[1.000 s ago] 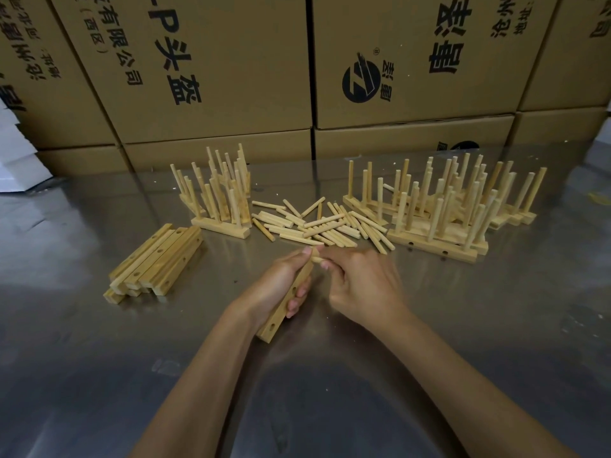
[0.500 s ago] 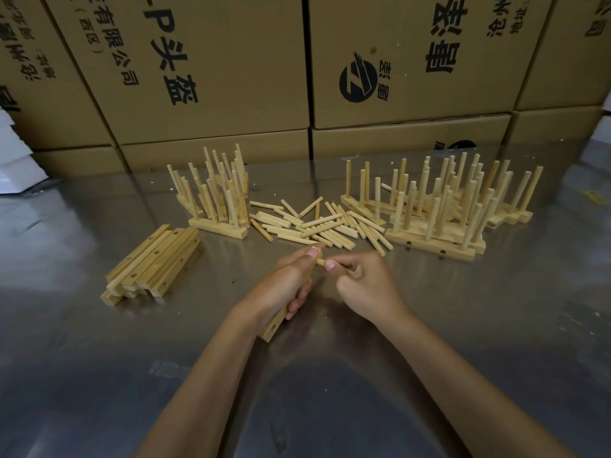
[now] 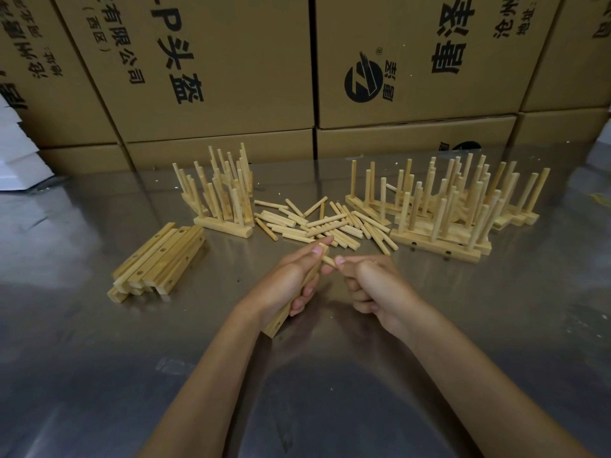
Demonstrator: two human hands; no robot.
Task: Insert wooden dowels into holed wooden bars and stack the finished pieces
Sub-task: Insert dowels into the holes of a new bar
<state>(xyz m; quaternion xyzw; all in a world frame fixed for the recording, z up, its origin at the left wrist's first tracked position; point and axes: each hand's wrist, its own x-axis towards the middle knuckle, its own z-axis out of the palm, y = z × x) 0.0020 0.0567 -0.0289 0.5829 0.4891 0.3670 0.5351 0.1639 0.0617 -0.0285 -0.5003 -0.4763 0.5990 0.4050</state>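
Bar: holed wooden bar clamped in left hand, long axis running away from the person.
Dowel: wooden dowel pinched by right hand (tip at bar's far end, as before).

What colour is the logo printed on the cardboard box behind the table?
Black, on the plain brown cardboard box; the head view shows the logo clearly.

A shiny metal worktop, mirroring soft overhead light, runs back to a wall of stacked brown cardboard boxes printed with black characters, with white cartons piled at its far left corner.
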